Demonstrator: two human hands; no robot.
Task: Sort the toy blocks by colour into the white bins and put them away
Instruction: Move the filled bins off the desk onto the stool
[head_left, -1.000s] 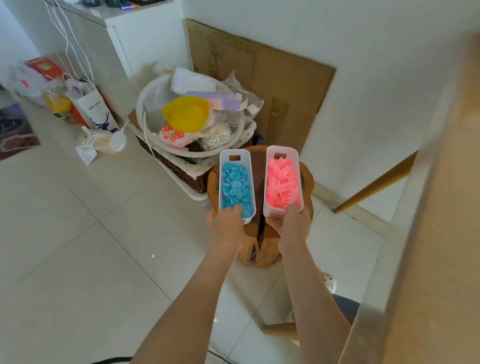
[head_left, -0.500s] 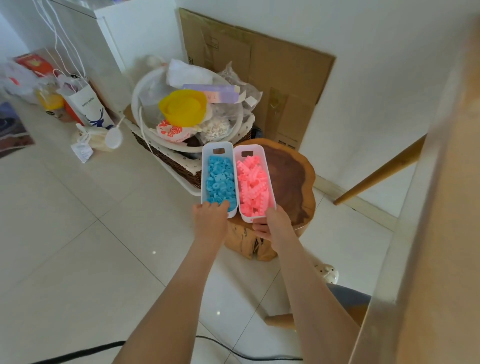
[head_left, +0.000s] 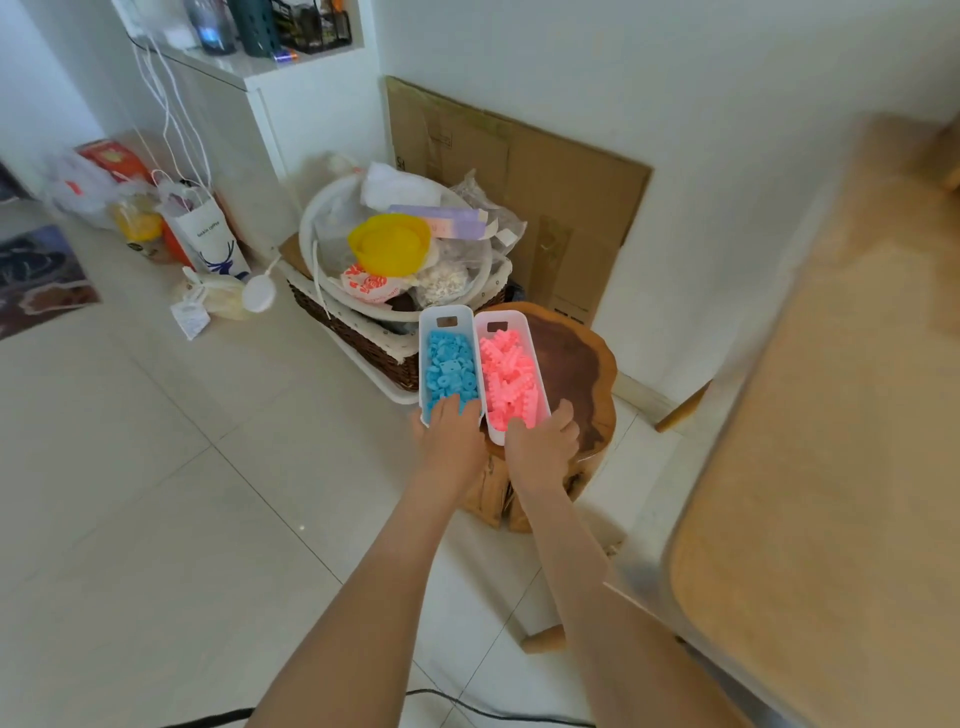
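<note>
Bin (head_left: 434, 315) of blue blocks (head_left: 451, 369) in clasp of left hand (head_left: 451, 432), second bin (head_left: 515, 316) of pink blocks (head_left: 508, 376) in clasp of right hand (head_left: 543, 445)

Two white bins (head_left: 432, 318) (head_left: 513, 319), two hands (head_left: 451, 439) (head_left: 543, 449)

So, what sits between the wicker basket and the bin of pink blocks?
The bin of blue blocks, gripped by the left hand, as the head view shows.
</note>
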